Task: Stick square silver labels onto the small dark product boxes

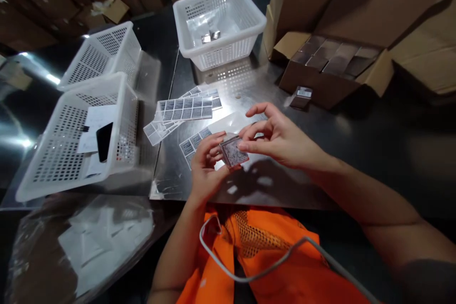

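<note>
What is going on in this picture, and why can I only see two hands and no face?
The camera sits on a person's head and looks down, so you see only their own arms and orange vest. The left hand and right hand together hold a small square box over a shiny metal table. On the table lie sheets of small printed labels. Three white plastic baskets stand around: one far basket with something small and shiny inside, and two at the left. At the right, an open cardboard carton is packed with similar boxes, and one loose box lies beside it.
</note>
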### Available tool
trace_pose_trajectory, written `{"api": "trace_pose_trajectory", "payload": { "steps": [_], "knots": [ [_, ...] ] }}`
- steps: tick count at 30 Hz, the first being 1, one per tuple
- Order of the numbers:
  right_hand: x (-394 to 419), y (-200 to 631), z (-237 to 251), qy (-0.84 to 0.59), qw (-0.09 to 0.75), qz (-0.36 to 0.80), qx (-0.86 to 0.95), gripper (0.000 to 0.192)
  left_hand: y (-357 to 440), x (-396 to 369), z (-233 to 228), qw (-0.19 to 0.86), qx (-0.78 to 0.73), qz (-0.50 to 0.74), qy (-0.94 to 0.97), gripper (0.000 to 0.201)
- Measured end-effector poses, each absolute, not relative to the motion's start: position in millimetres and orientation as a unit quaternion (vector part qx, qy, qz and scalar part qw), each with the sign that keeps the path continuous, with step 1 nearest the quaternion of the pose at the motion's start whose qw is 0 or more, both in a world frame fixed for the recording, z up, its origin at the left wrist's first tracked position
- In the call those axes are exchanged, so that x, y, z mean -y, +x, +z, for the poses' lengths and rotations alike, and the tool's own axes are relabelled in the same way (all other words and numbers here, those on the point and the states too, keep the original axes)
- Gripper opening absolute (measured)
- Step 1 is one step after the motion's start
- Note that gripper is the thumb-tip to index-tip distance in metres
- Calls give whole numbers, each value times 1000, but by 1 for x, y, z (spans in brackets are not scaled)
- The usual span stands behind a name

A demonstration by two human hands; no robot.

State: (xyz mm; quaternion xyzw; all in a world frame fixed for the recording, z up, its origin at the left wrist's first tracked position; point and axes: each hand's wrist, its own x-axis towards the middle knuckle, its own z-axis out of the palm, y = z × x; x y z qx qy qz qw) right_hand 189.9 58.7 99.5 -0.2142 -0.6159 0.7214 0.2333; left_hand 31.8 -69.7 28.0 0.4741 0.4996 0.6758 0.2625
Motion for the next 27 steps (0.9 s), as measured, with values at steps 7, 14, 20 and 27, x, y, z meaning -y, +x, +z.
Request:
{"api": "trace_pose_trajectory", "payload": {
  "steps": [7, 14, 20, 27],
  "knots": [
    [-59, 189, 101, -213, 229, 738, 598, 60, 29, 68, 25, 276, -465, 684, 490, 67],
    [-59, 188, 100, -213, 237, 740, 593, 59, 29, 68, 24, 268, -473, 680, 492, 66],
    [-58, 189, 100, -215, 238, 737, 595, 57, 30, 68, 27, 267, -473, 679, 493, 67],
    [-57, 188, 100, -217, 240, 736, 595, 57, 30, 69, 25, 260, -482, 680, 487, 66]
  ]
}}
